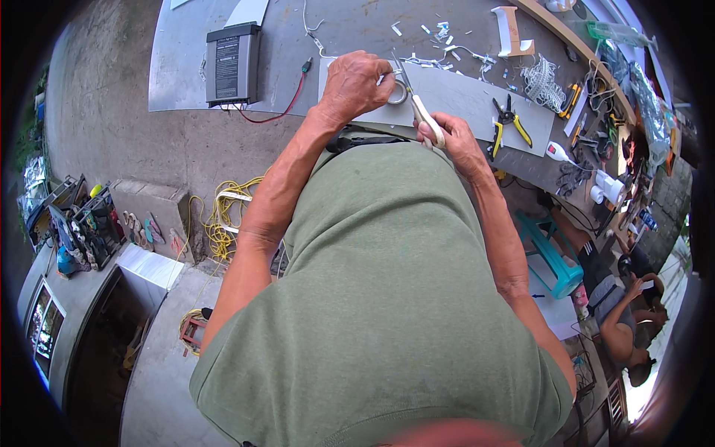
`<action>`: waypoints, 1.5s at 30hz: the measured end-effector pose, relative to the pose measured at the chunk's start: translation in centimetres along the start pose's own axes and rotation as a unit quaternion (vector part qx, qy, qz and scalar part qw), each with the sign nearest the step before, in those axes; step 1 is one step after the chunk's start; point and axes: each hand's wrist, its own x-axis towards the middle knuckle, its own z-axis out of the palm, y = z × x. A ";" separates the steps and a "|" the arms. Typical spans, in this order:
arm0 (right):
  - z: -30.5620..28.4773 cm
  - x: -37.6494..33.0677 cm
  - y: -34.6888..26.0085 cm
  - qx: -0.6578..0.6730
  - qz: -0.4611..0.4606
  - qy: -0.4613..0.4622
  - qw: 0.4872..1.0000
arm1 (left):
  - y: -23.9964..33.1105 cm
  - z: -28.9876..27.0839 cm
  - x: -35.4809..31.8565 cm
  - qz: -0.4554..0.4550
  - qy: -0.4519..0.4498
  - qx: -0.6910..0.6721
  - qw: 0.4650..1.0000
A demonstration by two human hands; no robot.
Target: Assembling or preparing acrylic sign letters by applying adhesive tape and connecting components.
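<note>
A wide grey metal workbench [186,74] spans the far side, flat and dull. On it lies a pale grey sheet [462,93], thin and stiff-looking, probably light; it seems best gripped along its near edge. Far left sits a dark boxy power unit [232,63] with a red wire. To the right rest yellow-handled pliers [506,123]. The left hand [357,86] is curled shut, pinning the sheet's left end. The right hand [458,141] is closed around cream-handled scissors [417,104], hard and smooth, blades pointing away. Small white offcuts [439,33] litter the far bench.
</note>
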 end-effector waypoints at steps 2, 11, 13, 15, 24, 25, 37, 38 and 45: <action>0.1 0.1 -0.1 -0.004 0.002 -0.001 1.000 | -0.1 0.0 0.0 0.002 -0.003 0.002 1.000; -0.5 0.7 2.0 0.077 -0.001 0.039 0.996 | -0.7 -0.3 0.1 -0.033 -0.001 -0.048 0.998; -2.5 1.4 3.1 -0.030 -0.058 0.151 0.986 | -1.0 -0.4 -0.1 -0.061 0.012 -0.110 0.992; -4.6 1.9 3.7 -0.202 -0.059 0.243 0.947 | -1.7 -0.8 -0.3 -0.078 -0.011 -0.131 0.988; -4.3 4.0 0.4 -0.404 -0.209 0.296 0.840 | -2.4 -1.0 -2.1 -0.221 -0.021 -0.509 0.832; -2.3 3.9 -1.7 -0.251 -0.227 0.261 0.904 | -2.2 -1.1 -2.2 -0.224 -0.026 -0.514 0.828; 2.3 7.5 -5.9 0.037 -0.180 0.052 0.982 | -1.0 -1.1 -2.6 -0.208 -0.042 -0.512 0.832; 2.1 7.6 -5.7 0.057 -0.183 0.035 0.981 | -1.0 -1.1 -2.7 -0.208 -0.039 -0.512 0.833; 1.5 8.0 -5.4 0.078 -0.195 -0.008 0.978 | -1.4 -0.8 -2.9 -0.206 -0.050 -0.545 0.811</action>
